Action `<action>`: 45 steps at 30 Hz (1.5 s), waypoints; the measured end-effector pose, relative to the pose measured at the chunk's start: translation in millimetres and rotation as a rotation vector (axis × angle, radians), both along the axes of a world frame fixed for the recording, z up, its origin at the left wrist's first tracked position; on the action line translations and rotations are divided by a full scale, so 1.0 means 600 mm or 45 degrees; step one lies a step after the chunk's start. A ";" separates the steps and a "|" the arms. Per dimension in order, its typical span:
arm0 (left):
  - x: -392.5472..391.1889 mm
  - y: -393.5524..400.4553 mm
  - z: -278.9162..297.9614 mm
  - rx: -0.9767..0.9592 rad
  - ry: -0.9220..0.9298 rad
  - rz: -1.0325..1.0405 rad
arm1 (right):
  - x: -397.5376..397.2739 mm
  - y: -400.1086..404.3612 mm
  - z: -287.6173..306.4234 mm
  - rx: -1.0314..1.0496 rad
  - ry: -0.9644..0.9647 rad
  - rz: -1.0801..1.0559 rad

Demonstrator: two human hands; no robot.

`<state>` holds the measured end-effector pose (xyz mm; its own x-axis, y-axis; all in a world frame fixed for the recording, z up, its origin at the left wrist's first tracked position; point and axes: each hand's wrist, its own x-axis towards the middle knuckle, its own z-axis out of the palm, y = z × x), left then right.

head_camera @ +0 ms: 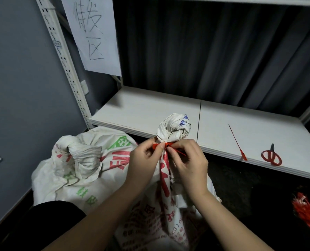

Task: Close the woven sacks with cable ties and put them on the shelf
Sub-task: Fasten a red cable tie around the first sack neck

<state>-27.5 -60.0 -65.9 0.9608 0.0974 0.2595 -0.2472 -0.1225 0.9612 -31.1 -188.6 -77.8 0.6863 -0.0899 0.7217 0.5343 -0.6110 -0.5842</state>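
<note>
A white woven sack [174, 126] with red print stands in front of me, its neck twisted into a bunch. A red cable tie [168, 144] wraps that neck. My left hand [144, 161] pinches the tie's head on the left side. My right hand [188, 161] pinches the tie's tail on the right, with the red end sticking out past my fingers. A second sack [81, 156], white with green and red print and a gathered top, lies to the left on the floor. The white shelf [147, 109] runs just behind both sacks.
A loose red cable tie [238, 144] and red-handled scissors [271, 154] lie on the shelf at right. A bundle of red cable ties [308, 211] lies on the dark floor at far right. A paper sign [94, 33] hangs on the shelf upright; dark curtains hang behind.
</note>
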 end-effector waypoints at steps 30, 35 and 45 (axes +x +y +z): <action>0.007 0.007 0.005 0.302 -0.163 0.231 | -0.016 0.032 0.006 -0.039 -0.031 -0.215; 0.017 0.011 0.000 0.099 -0.078 0.172 | -0.011 0.026 0.015 -0.160 -0.029 -0.175; 0.019 0.007 -0.002 0.333 -0.103 0.083 | -0.013 0.031 -0.002 0.123 -0.006 -0.147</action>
